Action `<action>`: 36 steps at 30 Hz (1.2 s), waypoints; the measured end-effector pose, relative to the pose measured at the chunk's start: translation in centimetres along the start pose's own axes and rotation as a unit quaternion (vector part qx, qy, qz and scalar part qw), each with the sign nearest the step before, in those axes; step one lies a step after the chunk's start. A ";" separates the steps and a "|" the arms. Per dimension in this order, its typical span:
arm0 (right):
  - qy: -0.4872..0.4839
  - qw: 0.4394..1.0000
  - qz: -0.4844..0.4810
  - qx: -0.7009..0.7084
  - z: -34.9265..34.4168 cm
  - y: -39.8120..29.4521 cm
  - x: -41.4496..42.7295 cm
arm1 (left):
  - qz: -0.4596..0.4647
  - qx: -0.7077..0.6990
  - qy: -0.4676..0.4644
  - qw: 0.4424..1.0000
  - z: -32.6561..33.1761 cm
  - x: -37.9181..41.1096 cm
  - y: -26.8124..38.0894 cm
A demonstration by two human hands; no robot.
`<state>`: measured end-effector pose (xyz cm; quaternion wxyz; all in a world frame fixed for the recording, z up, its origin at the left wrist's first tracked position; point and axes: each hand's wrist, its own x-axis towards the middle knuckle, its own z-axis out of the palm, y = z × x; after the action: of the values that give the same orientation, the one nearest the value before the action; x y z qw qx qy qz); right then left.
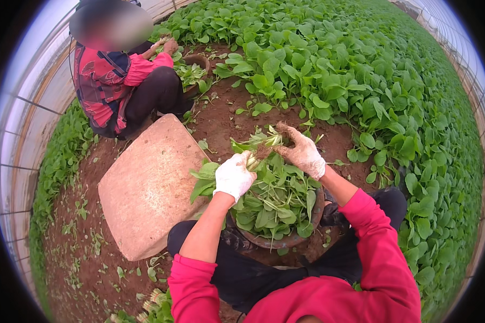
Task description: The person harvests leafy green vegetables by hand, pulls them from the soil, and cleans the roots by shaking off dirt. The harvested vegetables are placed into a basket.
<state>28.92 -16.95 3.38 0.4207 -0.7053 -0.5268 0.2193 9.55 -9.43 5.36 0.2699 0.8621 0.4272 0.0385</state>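
Note:
My left hand (234, 174), in a white glove, is closed around a bunch of leafy greens (204, 177). The bunch's pale stems and brown roots point toward my right hand (304, 155). That hand wears a soil-stained white glove, its thumb and fingers spread beside the roots and some other pale-stemmed seedlings (271, 139). Whether it grips any of them is hidden. Below both hands, between my legs, stands a round tub (266, 242) heaped with loose picked greens (277, 206).
A large pale foam block (153, 181) lies on the soil at my left. Beyond it a co-worker (105, 80) crouches by another tub (200, 60) of greens. Dense rows of growing greens (327, 52) fill the far and right sides. Tied bunches (157, 300) lie at lower left.

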 end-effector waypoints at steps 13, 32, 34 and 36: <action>-0.077 0.988 0.120 0.055 -0.9 2.3 0.4 | 0.142 0.262 0.189 0.936 2.1 0.6 0.1; -0.179 0.912 0.321 0.184 -1.7 0.3 0.0 | 0.183 0.289 0.202 0.918 2.3 -0.3 0.7; -0.179 0.921 0.306 0.163 -1.8 -0.6 -0.5 | 0.175 0.286 0.194 0.922 2.3 -0.4 0.5; -0.156 0.911 0.296 0.241 -1.6 0.6 -0.5 | 0.178 0.281 0.195 0.923 2.3 -0.5 0.7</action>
<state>30.26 -18.00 3.69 0.4067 -0.6628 -0.2840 0.5610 10.40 -11.12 3.85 -0.0836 0.9399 0.3040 0.1311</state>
